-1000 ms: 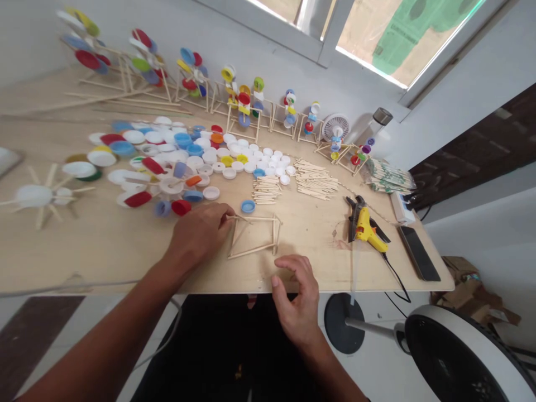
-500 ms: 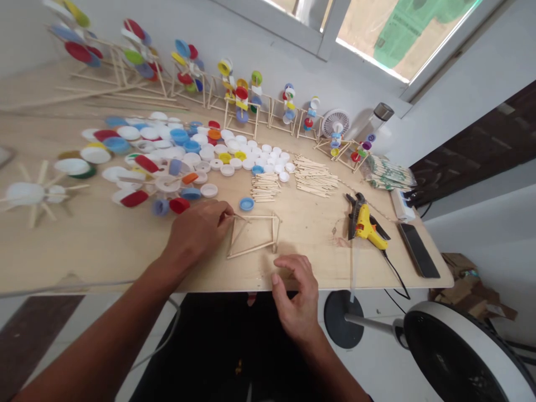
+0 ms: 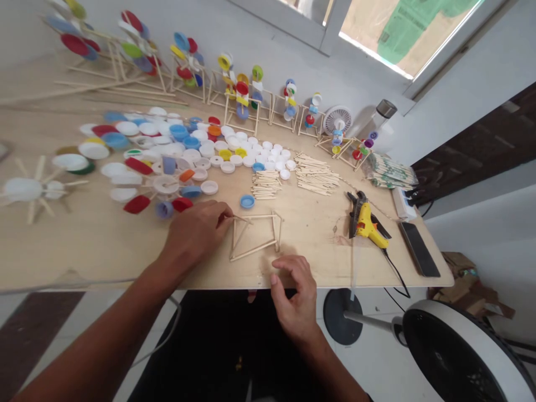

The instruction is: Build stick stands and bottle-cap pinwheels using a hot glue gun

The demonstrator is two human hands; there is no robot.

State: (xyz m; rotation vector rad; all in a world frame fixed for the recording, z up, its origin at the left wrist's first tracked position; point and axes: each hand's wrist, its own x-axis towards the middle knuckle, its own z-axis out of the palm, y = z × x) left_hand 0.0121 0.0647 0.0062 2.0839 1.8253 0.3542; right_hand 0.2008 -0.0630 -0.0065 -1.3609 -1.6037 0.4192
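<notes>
My left hand (image 3: 201, 226) is closed in a pinch on a thin wooden stick (image 3: 243, 219) at the upper left corner of a small stick frame (image 3: 255, 245). The frame lies on the table, its sticks joined in a four-sided shape with short pieces rising at the corners. My right hand (image 3: 295, 293) hovers at the table's front edge, fingers curved and apart, with nothing in it. Just beyond the frame sits a blue bottle cap (image 3: 247, 201). A wheel of coloured caps (image 3: 165, 184) stands beyond my left hand.
Piles of short sticks (image 3: 316, 174) and many loose caps (image 3: 205, 151) cover the middle. Finished cap-wheel models (image 3: 243, 103) line the wall. To the right lie a yellow glue gun (image 3: 371, 226) and a phone (image 3: 419, 249); a floor fan (image 3: 456, 352) stands below.
The view has shifted very slightly. Both hands keep nearly the same pose, my left hand still pinching the stick at the frame's corner.
</notes>
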